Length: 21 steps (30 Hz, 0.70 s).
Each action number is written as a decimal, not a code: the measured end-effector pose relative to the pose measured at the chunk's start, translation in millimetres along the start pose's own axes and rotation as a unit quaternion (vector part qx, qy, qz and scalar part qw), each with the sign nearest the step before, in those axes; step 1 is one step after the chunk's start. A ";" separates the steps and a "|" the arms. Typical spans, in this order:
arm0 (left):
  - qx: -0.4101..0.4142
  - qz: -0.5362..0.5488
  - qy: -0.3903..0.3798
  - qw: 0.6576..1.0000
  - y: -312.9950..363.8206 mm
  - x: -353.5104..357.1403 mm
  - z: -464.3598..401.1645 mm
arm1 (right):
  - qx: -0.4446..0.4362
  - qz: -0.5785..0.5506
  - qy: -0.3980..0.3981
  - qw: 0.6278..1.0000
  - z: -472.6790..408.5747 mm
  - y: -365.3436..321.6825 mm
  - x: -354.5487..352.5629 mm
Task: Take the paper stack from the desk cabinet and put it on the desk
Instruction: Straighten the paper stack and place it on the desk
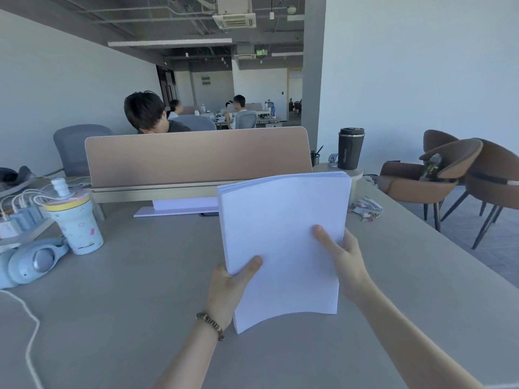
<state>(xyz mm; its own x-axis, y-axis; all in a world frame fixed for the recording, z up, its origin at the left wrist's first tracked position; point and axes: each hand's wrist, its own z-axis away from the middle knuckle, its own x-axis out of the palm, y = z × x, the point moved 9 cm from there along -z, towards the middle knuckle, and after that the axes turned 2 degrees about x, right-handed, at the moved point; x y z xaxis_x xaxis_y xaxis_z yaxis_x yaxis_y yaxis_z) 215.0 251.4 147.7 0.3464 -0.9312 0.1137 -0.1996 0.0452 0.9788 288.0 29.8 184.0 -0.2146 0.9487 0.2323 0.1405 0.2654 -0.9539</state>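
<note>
1. The paper stack is being held up over the table, tilted toward the camera, its lower edge just above or possibly touching the surface; contact cannot be told from here.
2. Both hands are gripping it: the left hand is pinching the lower left edge with the thumb on top, and the right hand is clasping the right edge, its thumb lying across the top sheet.
3. The step in hand is judged to be the set-down. To do it well, the near edge should be landing first, then the far edge lowering flat, both thumbs pressing until the sheets are resting, so none are sliding out.
4. The stack is plain white, thick and floppy; it is bowing in the middle, and the sheets are fanning slightly at the top corner, so squaring the edges may be needed.
5. The table is smooth, matte and grey, giving an open landing area under the stack.
6. Further out, a patterned cup with a yellow band is standing to the left beside pale blue headphones; a tan rounded divider panel is rising behind, and a dark glossy tumbler is standing at the far right end.
</note>
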 end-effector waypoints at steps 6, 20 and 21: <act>0.001 -0.014 0.036 0.999 4.1 -2.7 -17.1 | -0.049 0.024 0.049 0.997 -6.2 -4.6 0.2; -0.045 -0.022 0.034 0.998 -34.8 -3.9 -8.9 | 0.083 0.092 0.036 0.992 7.8 83.8 -16.3; -0.044 -0.031 0.035 0.998 -32.6 -4.4 -11.5 | 0.083 0.104 0.037 0.990 5.7 82.9 -18.2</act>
<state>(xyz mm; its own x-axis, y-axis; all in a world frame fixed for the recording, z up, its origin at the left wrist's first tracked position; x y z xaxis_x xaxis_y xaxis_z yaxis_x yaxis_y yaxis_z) 230.4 258.2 117.3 0.4190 -0.9059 0.0611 -0.0948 0.0233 0.9952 298.1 33.6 99.7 -0.1261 0.9914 0.0342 0.0127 0.0361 -0.9993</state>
